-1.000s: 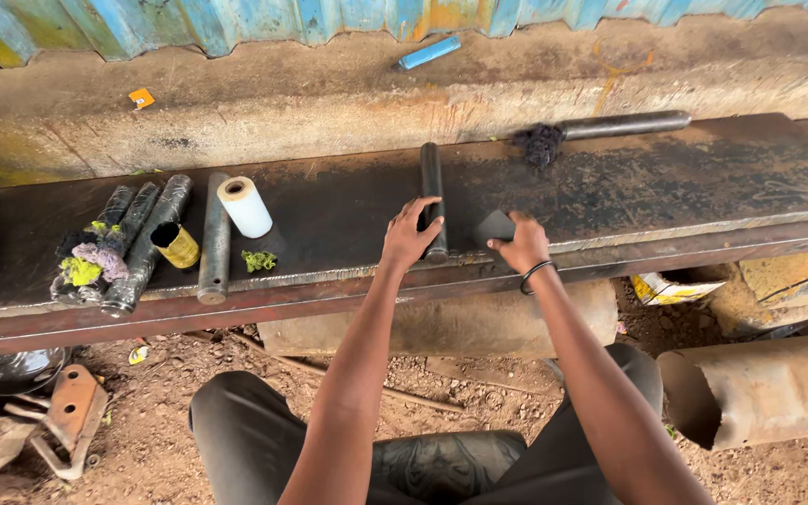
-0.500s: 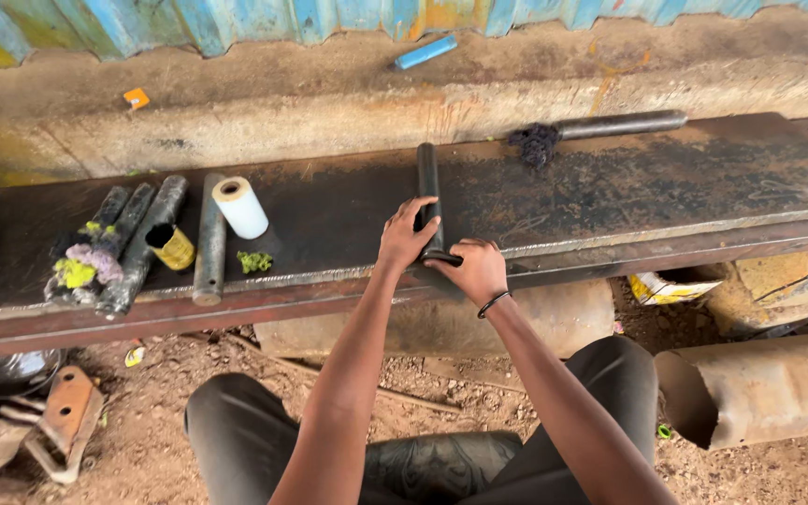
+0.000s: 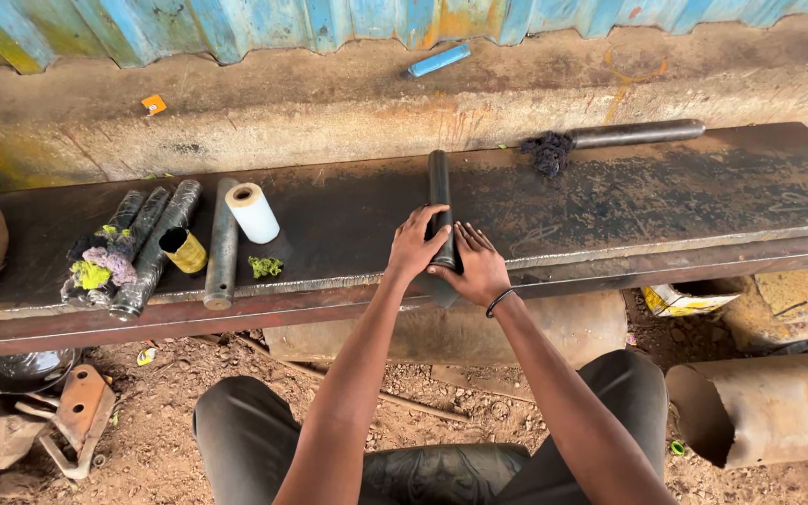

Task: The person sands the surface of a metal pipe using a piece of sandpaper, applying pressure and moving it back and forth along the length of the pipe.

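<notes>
A dark metal rod (image 3: 439, 192) lies across a long dark steel beam (image 3: 685, 206), pointing away from me. My left hand (image 3: 413, 245) grips the rod's near end from the left. My right hand (image 3: 477, 265) presses against the same end from the right, with a dark piece under its palm that I cannot make out. A black band sits on my right wrist.
On the beam's left lie several dark wrapped rods (image 3: 147, 245), a plain pipe (image 3: 222, 245), a white roll (image 3: 252, 211), a yellow roll (image 3: 183, 250) and green scraps (image 3: 266, 266). A pipe with a black rag (image 3: 610, 138) rests at the back right. A rusty cylinder (image 3: 769, 411) lies on the ground at right.
My right hand moved left along the beam's front edge with a dark piece and now meets the left hand at the rod's near end. The left hand stayed on the rod.
</notes>
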